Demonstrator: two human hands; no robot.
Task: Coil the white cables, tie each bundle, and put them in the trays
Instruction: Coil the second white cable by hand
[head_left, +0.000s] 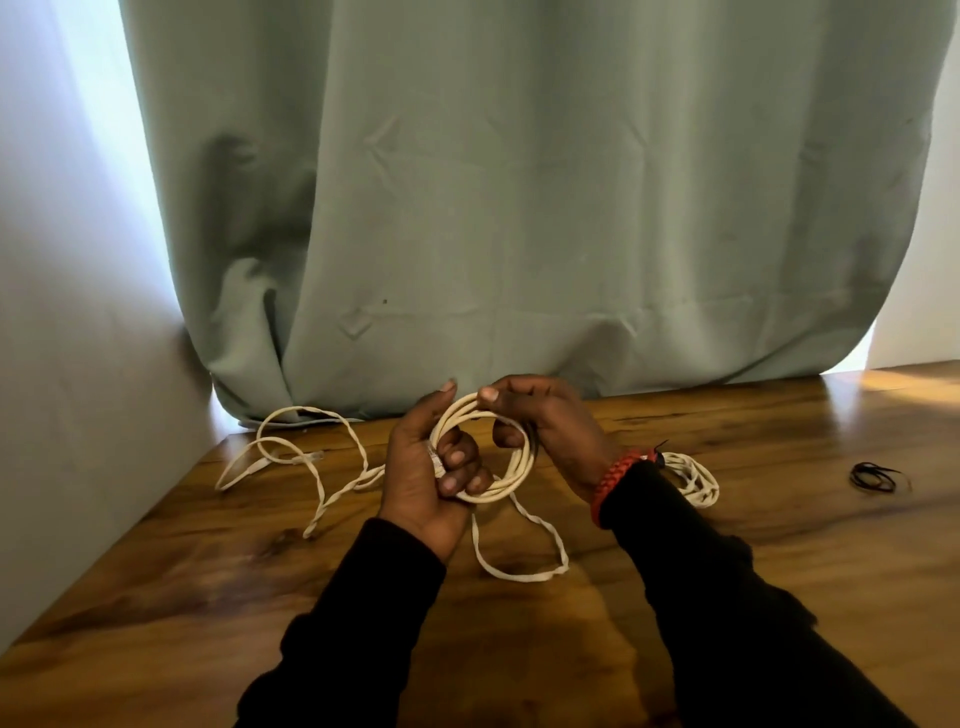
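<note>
Left hand (421, 467) grip, right hand (545, 421) grip both clasp white cable coil (511, 475); no legible writing.

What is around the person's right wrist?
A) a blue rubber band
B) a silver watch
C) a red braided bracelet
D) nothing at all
C: a red braided bracelet circles the wrist just below the right hand, above the black sleeve, while that hand holds the white cable coil.
</note>
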